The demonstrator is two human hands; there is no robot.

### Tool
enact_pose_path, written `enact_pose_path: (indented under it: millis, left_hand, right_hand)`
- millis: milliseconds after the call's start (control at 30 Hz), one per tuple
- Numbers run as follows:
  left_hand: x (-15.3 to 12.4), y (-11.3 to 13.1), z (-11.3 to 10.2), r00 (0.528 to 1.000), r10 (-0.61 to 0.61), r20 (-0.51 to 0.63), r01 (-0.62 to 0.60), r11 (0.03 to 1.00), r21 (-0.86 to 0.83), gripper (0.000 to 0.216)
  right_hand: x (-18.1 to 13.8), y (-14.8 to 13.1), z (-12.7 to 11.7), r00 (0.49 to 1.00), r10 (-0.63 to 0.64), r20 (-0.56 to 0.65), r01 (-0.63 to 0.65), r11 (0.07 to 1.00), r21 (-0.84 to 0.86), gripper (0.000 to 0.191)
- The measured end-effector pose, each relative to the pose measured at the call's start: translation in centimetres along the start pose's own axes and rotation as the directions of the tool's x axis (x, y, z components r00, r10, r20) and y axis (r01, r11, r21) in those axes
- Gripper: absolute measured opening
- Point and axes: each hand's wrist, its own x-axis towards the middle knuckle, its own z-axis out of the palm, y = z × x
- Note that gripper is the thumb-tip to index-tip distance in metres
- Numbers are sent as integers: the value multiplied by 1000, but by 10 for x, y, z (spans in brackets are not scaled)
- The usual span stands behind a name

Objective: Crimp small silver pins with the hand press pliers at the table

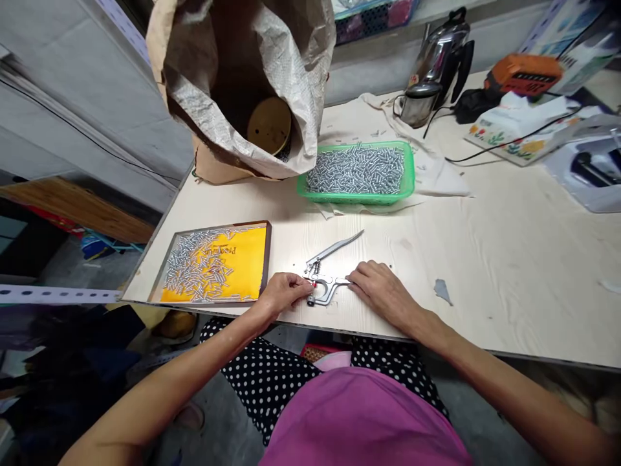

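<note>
Snap-fastener pliers lie on the pale wooden table near its front edge, one long metal handle angled up and away and a spring at the pivot. My right hand is closed on the end of the lower handle. At the plier jaws, my left hand has its thumb and fingers pinched together; what they hold, if anything, is too small to make out. A small red spot shows beside those fingertips. Left of this hand is a shallow tray with a yellow bottom and many small metal pins scattered over its left part.
A green plastic basket heaped with similar metal pins stands behind the pliers. Back left is a large open paper sack with a round tin inside. A metal kettle, a mug, an orange battery and cables occupy the back right.
</note>
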Motion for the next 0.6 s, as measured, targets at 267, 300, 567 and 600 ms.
enact_pose_path:
  millis: [267,300,567,600]
  left_hand:
    - [-1,8,2,999,-44,-15,46,986,158,27]
    - [-1,9,2,999,-50,-15,52,984,172,27]
    - [5,20,1,987,-162,12,156,969,194,26]
    - [6,20,1,985,-173,17,166,966,197,26]
  right_hand:
    - [-1,1,7,997,-8,-77,6,1000,-28,14]
    - [-2,1,7,996,-14,-85,11,999,-34,14]
    - [-2,2,7,996,-17,-91,14,999,-29,13]
    - [-1,2,7,996,-14,-89,11,999,-30,13]
